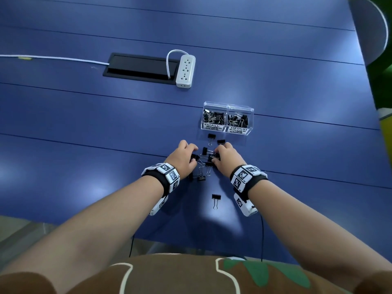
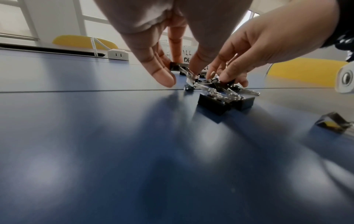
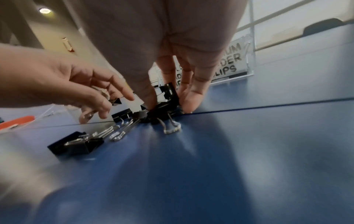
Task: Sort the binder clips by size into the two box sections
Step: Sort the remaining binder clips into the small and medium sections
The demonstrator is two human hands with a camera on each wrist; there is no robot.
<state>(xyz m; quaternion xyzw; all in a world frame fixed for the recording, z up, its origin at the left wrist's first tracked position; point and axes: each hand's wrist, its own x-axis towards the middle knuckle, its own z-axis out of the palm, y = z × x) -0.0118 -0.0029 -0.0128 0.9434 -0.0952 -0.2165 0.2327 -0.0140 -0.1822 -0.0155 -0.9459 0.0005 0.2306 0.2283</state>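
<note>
On the blue desk [image 1: 84, 115], toward its far edge at the left, one black cable hatch [image 1: 140, 67] is seen, with one white power strip [image 1: 185, 72] at its right end.

Nearer the front edge, the left hand [image 1: 184, 159] is lowered onto a heap of black binder clips [image 1: 204, 164]; in the left wrist view its fingers [image 2: 162, 74] are curled down among the wire handles, but whether a clip is actually pinched cannot be told. About ten loose clips can be counted in the head view, some hidden under the hands. One lone clip [image 1: 216, 200] lies apart, closest to the front edge.

The right hand [image 1: 228, 157] is clamped on a binder clip [image 3: 164, 109], thumb on one side and fingers on the other, the clip still on the desk.

Beyond the heap, one clear two-section box [image 1: 227, 118] stands: its left section is labelled for small clips, its right for medium, and both are already partly filled.
</note>
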